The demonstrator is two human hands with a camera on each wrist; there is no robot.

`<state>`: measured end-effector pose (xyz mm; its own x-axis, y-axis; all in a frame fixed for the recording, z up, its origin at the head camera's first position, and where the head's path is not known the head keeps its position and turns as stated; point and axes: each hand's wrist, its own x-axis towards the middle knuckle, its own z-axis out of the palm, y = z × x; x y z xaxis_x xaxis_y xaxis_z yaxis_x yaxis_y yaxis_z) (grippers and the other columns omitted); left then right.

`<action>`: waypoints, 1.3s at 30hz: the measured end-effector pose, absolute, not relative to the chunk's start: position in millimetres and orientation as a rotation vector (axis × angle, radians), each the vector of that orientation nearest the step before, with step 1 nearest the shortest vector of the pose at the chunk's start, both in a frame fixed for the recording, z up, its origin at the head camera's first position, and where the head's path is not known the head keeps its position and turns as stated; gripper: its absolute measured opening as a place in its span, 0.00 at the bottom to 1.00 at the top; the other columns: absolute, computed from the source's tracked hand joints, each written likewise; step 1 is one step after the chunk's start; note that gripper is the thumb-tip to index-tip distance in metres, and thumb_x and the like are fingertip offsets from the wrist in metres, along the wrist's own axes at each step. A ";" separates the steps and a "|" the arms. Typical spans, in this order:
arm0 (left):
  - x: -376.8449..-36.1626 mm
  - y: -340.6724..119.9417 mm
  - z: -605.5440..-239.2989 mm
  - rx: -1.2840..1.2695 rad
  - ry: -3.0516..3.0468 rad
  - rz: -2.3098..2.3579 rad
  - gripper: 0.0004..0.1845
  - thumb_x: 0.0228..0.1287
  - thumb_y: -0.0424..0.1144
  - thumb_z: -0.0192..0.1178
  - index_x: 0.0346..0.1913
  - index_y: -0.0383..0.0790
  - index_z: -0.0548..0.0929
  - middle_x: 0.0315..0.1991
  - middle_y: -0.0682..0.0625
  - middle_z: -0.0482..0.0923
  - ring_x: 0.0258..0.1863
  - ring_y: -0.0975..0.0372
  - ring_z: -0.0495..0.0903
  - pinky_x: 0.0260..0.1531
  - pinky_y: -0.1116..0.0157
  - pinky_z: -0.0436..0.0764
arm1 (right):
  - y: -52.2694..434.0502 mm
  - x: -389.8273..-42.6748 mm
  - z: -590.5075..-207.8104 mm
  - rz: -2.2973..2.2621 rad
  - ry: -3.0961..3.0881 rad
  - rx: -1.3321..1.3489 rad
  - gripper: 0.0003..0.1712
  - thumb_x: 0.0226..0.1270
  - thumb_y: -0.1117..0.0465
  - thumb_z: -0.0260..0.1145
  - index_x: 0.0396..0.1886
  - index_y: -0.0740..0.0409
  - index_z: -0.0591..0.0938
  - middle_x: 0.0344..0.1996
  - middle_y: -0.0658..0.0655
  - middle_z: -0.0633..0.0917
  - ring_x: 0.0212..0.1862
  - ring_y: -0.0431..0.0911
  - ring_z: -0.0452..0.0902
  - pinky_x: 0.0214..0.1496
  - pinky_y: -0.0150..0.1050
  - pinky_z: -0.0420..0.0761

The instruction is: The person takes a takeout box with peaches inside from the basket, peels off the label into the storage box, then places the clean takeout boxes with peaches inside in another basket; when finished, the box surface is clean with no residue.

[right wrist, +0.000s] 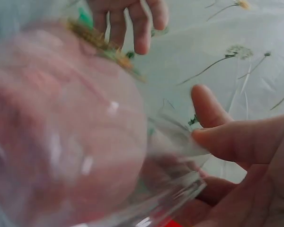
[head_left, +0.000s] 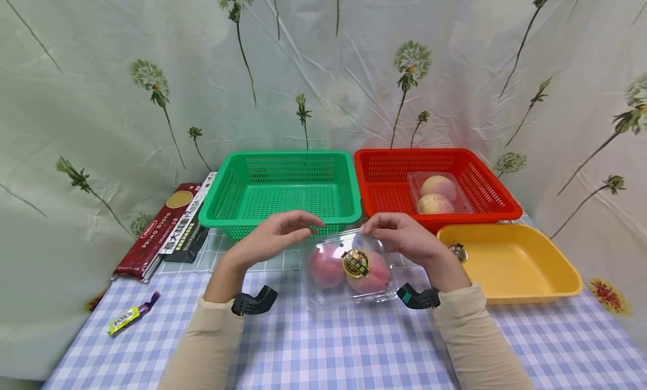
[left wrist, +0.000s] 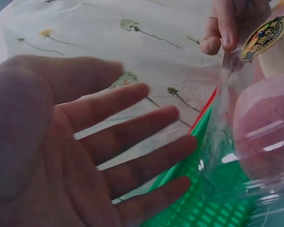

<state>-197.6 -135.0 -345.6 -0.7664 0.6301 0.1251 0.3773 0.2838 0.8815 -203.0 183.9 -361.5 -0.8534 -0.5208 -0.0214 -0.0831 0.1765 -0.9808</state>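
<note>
A clear plastic box of two pink peaches hangs tilted over the table, a round black-and-gold label on its lid. My right hand pinches the box's upper right corner between thumb and fingers. In the right wrist view, the thumb and fingers of that hand lie on the clear edge. My left hand is left of the box, held apart from it; in the left wrist view its fingers are spread and hold nothing.
A green basket stands behind the hands. Beside it, a red basket holds a clear box of two pale peaches. A yellow tray is at right. Pasta packs and a small candy lie at left.
</note>
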 end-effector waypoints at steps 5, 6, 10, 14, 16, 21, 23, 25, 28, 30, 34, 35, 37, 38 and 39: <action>-197.4 -129.6 -351.4 0.955 2.294 1.306 0.20 0.75 0.41 0.55 0.65 0.40 0.76 0.64 0.44 0.77 0.65 0.52 0.76 0.65 0.49 0.74 | 182.9 -200.0 -359.0 -1.515 2.277 -0.565 0.13 0.76 0.64 0.57 0.52 0.60 0.84 0.54 0.61 0.82 0.53 0.54 0.72 0.49 0.42 0.81; -197.7 -128.6 -353.3 0.964 2.295 1.278 0.21 0.75 0.41 0.56 0.66 0.41 0.76 0.65 0.45 0.77 0.66 0.52 0.75 0.66 0.48 0.73 | 183.1 -199.6 -358.9 -1.458 2.316 -0.571 0.13 0.76 0.64 0.57 0.52 0.60 0.84 0.54 0.62 0.82 0.53 0.54 0.73 0.50 0.43 0.81; -198.5 -125.4 -360.2 0.967 2.312 1.174 0.23 0.73 0.43 0.58 0.68 0.45 0.75 0.68 0.45 0.74 0.70 0.51 0.70 0.68 0.45 0.69 | 184.3 -200.0 -361.9 -1.244 2.443 -0.653 0.15 0.74 0.64 0.59 0.56 0.58 0.83 0.54 0.63 0.83 0.55 0.55 0.75 0.56 0.47 0.81; -199.2 -122.0 -367.0 0.977 2.325 1.093 0.27 0.69 0.44 0.62 0.69 0.45 0.73 0.70 0.49 0.71 0.72 0.53 0.66 0.70 0.46 0.67 | 186.9 -198.3 -360.2 -1.121 2.502 -0.722 0.18 0.72 0.61 0.63 0.60 0.54 0.82 0.58 0.61 0.83 0.59 0.54 0.76 0.62 0.52 0.80; -199.5 -120.2 -369.7 0.993 2.327 1.060 0.31 0.66 0.44 0.66 0.70 0.44 0.72 0.72 0.51 0.69 0.73 0.55 0.64 0.71 0.48 0.66 | 188.5 -195.4 -355.0 -1.087 2.526 -0.745 0.20 0.72 0.60 0.64 0.62 0.52 0.81 0.59 0.59 0.83 0.59 0.54 0.77 0.62 0.52 0.80; -200.8 -118.0 -375.9 1.029 2.308 1.014 0.42 0.55 0.46 0.74 0.73 0.46 0.68 0.72 0.49 0.63 0.72 0.53 0.62 0.69 0.49 0.67 | 188.3 -189.4 -345.6 -1.115 2.526 -0.850 0.21 0.71 0.61 0.64 0.63 0.51 0.81 0.60 0.55 0.83 0.61 0.56 0.78 0.60 0.49 0.81; -201.4 -117.7 -378.5 1.018 2.299 1.014 0.44 0.54 0.47 0.76 0.73 0.50 0.67 0.72 0.48 0.62 0.71 0.53 0.62 0.68 0.48 0.67 | 185.8 -188.7 -345.7 -1.151 2.480 -0.894 0.22 0.71 0.63 0.64 0.63 0.53 0.80 0.59 0.55 0.83 0.59 0.55 0.79 0.59 0.45 0.82; -202.1 -117.7 -380.8 0.995 2.285 1.029 0.44 0.54 0.48 0.75 0.74 0.54 0.66 0.72 0.48 0.61 0.71 0.53 0.61 0.68 0.47 0.67 | 182.1 -189.1 -347.2 -1.172 2.420 -0.931 0.21 0.71 0.64 0.63 0.63 0.55 0.80 0.59 0.57 0.84 0.58 0.54 0.80 0.57 0.40 0.83; -202.7 -118.3 -383.5 0.974 2.281 1.040 0.43 0.56 0.49 0.74 0.74 0.58 0.65 0.72 0.49 0.61 0.71 0.54 0.61 0.68 0.45 0.66 | 177.2 -191.6 -351.8 -1.186 2.357 -0.970 0.22 0.72 0.65 0.62 0.64 0.58 0.79 0.57 0.59 0.84 0.56 0.52 0.80 0.55 0.35 0.82; -203.2 -118.1 -385.1 0.971 2.287 1.048 0.42 0.56 0.49 0.73 0.74 0.59 0.66 0.72 0.50 0.61 0.71 0.54 0.61 0.68 0.45 0.66 | 175.7 -193.7 -355.5 -1.198 2.336 -0.981 0.22 0.71 0.66 0.62 0.64 0.58 0.79 0.57 0.60 0.84 0.57 0.53 0.79 0.56 0.33 0.81; -205.3 -115.4 -389.2 0.969 2.310 1.070 0.41 0.56 0.49 0.73 0.73 0.59 0.67 0.72 0.52 0.64 0.71 0.56 0.63 0.69 0.47 0.66 | 177.3 -197.1 -361.4 -1.239 2.317 -0.992 0.22 0.71 0.67 0.61 0.64 0.60 0.78 0.57 0.60 0.84 0.59 0.55 0.78 0.59 0.36 0.80; -206.0 -114.4 -390.3 0.970 2.314 1.083 0.41 0.56 0.49 0.73 0.73 0.59 0.67 0.72 0.52 0.64 0.71 0.57 0.63 0.69 0.47 0.66 | 177.9 -197.5 -362.2 -1.244 2.315 -0.997 0.22 0.71 0.67 0.61 0.64 0.59 0.79 0.57 0.59 0.84 0.60 0.55 0.78 0.60 0.38 0.80; -207.2 -112.3 -392.3 0.970 2.326 1.105 0.41 0.57 0.48 0.73 0.73 0.59 0.67 0.71 0.52 0.64 0.71 0.57 0.63 0.69 0.47 0.66 | 178.9 -198.4 -363.1 -1.247 2.317 -1.011 0.22 0.71 0.67 0.62 0.63 0.59 0.79 0.57 0.59 0.84 0.60 0.55 0.78 0.61 0.42 0.80; -207.9 -111.4 -393.4 0.966 2.332 1.113 0.41 0.57 0.48 0.73 0.73 0.59 0.67 0.71 0.52 0.64 0.71 0.57 0.63 0.69 0.48 0.66 | 179.0 -198.7 -363.3 -1.241 2.324 -1.019 0.22 0.71 0.67 0.62 0.63 0.59 0.79 0.57 0.58 0.84 0.60 0.54 0.78 0.62 0.43 0.79; -208.4 -110.7 -394.3 0.959 2.339 1.120 0.41 0.57 0.49 0.73 0.73 0.60 0.67 0.71 0.52 0.64 0.70 0.57 0.64 0.69 0.48 0.67 | 179.0 -199.0 -363.3 -1.236 2.332 -1.025 0.22 0.70 0.67 0.62 0.63 0.59 0.79 0.57 0.58 0.84 0.60 0.54 0.78 0.62 0.44 0.79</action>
